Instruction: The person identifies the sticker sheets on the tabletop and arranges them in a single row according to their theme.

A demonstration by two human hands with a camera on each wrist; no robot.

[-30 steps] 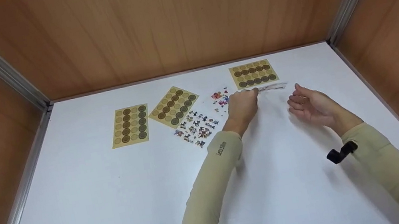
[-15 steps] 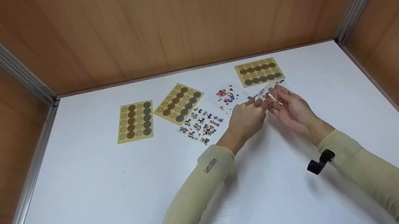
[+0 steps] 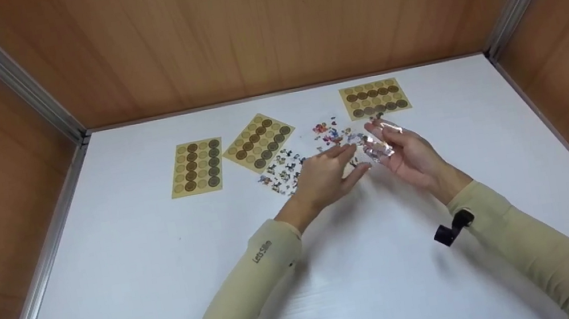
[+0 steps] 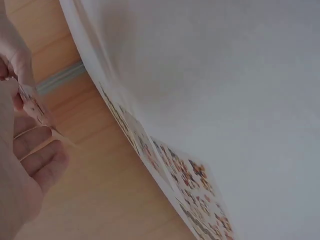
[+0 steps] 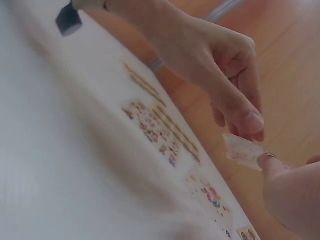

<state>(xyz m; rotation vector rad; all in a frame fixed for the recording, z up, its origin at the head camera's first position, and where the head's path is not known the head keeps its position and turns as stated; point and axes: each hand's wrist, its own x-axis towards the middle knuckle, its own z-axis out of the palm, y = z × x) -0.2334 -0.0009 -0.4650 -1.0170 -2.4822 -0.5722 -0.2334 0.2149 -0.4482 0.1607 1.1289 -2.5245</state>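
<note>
My right hand (image 3: pixel 414 158) pinches a clear sticker sheet (image 3: pixel 375 149) with small printed figures, held above the table. Glare crosses the sheet in the head view. From the right wrist camera, its thumb (image 5: pixel 272 165) presses on the edge of the pale, see-through sheet (image 5: pixel 242 150). My left hand (image 3: pixel 322 179) is close on the sheet's left side, fingers extended and the thumb spread away. In the right wrist view the fingertips of this left hand (image 5: pixel 215 70) lie just above the sheet's corner, with nothing gripped. The left wrist view has the left hand (image 4: pixel 37 165) at its lower left.
On the white table (image 3: pixel 168 294) lie several tan sheets of round stickers, one at the left (image 3: pixel 197 167), a tilted one (image 3: pixel 258 142) and one at the back right (image 3: pixel 375 98). Figure stickers (image 3: pixel 281 174) and a colourful sheet (image 3: pixel 327 132) lie between them. Wooden walls (image 3: pixel 262 24) surround the table.
My right hand has moved left and taken hold of the clear sheet. The left hand, which was gripping it, has let go and drawn back leftward with fingers extended.
</note>
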